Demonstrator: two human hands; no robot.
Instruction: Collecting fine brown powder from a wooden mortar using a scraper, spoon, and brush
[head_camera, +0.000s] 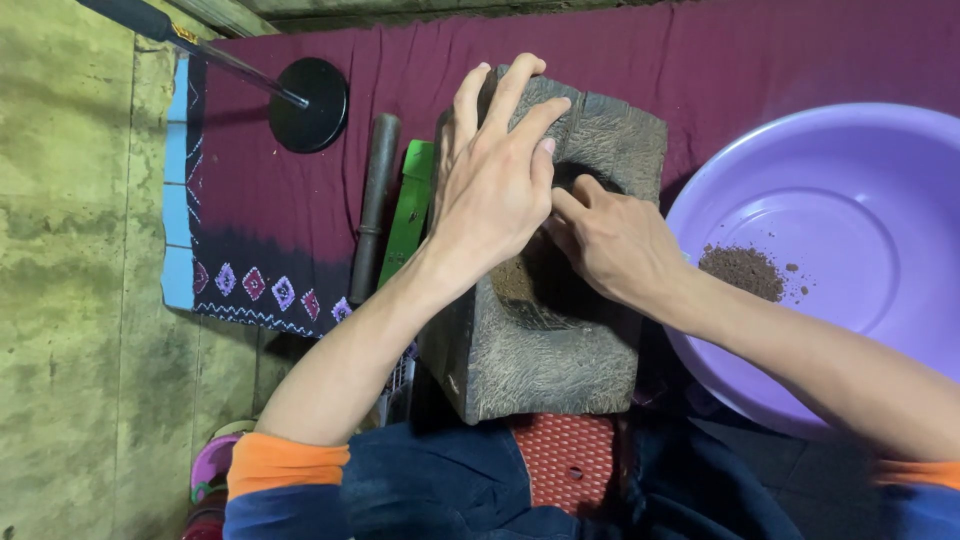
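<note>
Your left hand lies flat, fingers spread, steadying the stone mortar; right hand fingers dig its hollow. Some brown powder already sits in the purple basin.

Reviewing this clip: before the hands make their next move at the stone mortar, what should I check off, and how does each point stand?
1. Left hand braces the stone mortar: ok, fingers spread over its far edge.
2. Right hand in the hollow: ok; fingertips hidden.
3. Contents of the hollow: cannot tell, shadowed.
4. Purple basin beside the mortar: ok, holding a small brown powder pile.
5. Pestle free: ok, lying on the maroon cloth, untouched.
</note>
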